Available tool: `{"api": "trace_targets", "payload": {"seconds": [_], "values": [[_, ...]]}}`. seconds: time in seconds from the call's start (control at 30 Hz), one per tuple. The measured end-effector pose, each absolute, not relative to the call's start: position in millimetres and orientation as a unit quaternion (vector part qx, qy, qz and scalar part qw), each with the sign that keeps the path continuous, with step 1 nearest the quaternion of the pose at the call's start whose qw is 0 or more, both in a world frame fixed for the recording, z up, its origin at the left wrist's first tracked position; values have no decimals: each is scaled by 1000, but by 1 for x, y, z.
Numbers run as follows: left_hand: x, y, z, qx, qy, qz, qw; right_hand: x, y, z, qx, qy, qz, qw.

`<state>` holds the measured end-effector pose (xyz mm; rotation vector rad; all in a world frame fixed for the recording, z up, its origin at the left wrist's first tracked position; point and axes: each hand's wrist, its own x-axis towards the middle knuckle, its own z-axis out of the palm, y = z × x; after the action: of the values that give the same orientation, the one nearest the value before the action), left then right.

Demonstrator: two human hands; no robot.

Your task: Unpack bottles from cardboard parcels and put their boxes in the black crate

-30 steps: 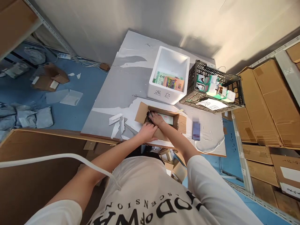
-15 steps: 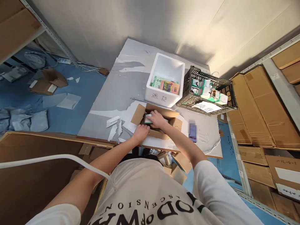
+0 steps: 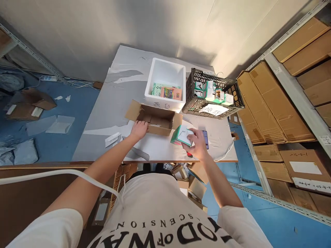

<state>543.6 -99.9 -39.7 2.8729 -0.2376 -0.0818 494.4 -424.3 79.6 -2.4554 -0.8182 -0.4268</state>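
My right hand grips a small white-and-green carton just above the table, right of an open cardboard box. Part of a phone shows behind that hand, and a small red item lies below it. With its fingers curled over the near wall of the cardboard box, my left hand holds the box at its left end. The box's flaps stand outward, and its visible inside shows bare cardboard.
Behind the box stands a white foam bin with green and orange packets. A black plastic crate of small cartons is beside it. Torn paper lies on the table. Shelves with cardboard boxes line the right; a white cable crosses my left arm.
My right hand has come out of the cardboard box to the right, holding the carton. The box has shifted away toward the foam bin, with my left hand on its wall.
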Motion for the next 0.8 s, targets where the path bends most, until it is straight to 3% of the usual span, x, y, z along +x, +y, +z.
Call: {"api": "trace_targets", "payload": {"seconds": [0.17,0.27,0.37,0.53,0.8], "values": [[517,-127,-23,973,-122,50,187,476,-421,-8,-914,-283,-73,282],[487,-161,-13,934,-238,36,263,470,-419,-35,-916,-273,-48,290],[471,-195,-11,902,-301,-19,308,468,-424,-39,-909,-280,-31,306],[477,-226,-17,902,-206,-73,371,471,-430,-32,-914,-224,-25,337],[474,-231,-20,919,-127,-37,370,475,-430,-17,-933,-270,-58,231]]}}
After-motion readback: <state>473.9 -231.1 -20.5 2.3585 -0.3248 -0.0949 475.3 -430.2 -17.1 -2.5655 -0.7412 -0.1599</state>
